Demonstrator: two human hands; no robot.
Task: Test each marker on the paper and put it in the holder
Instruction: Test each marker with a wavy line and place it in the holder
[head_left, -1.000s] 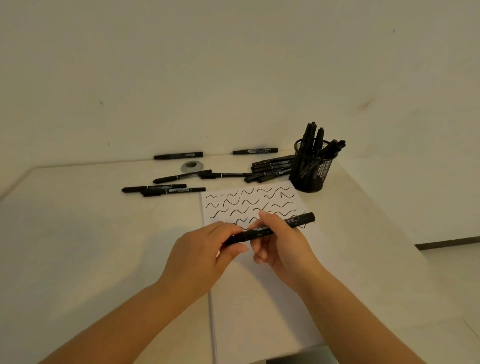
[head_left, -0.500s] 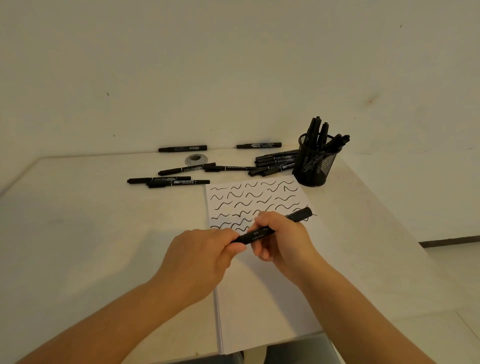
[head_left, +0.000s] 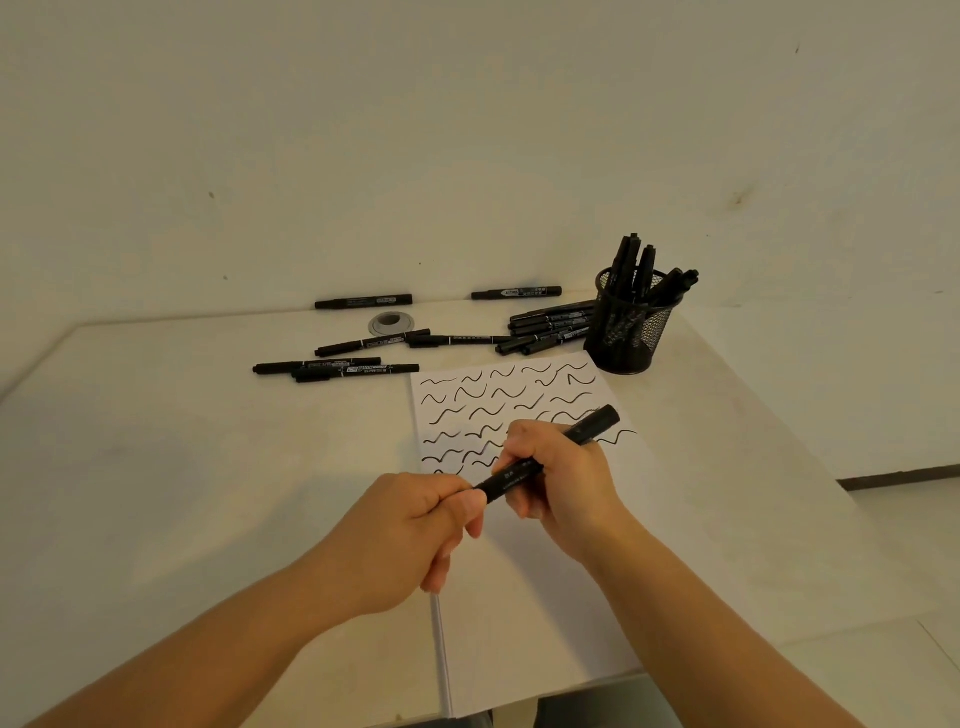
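While the right hand (head_left: 558, 475) wraps the middle of a black marker (head_left: 550, 457), the left hand (head_left: 410, 530) pinches its near end, perhaps the cap, though fingers hide it. Both hover over the white paper (head_left: 524, 613), whose far half carries rows of black squiggles. Beyond the sheet's far right corner stands the mesh holder (head_left: 631, 332) full of markers, with loose markers (head_left: 550, 327) lying left of it on the pale table (head_left: 156, 467), against a bare wall.

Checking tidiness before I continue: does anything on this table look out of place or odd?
Only a grey tape roll lying among the loose black markers on the white table; nothing looks spilled or damaged.
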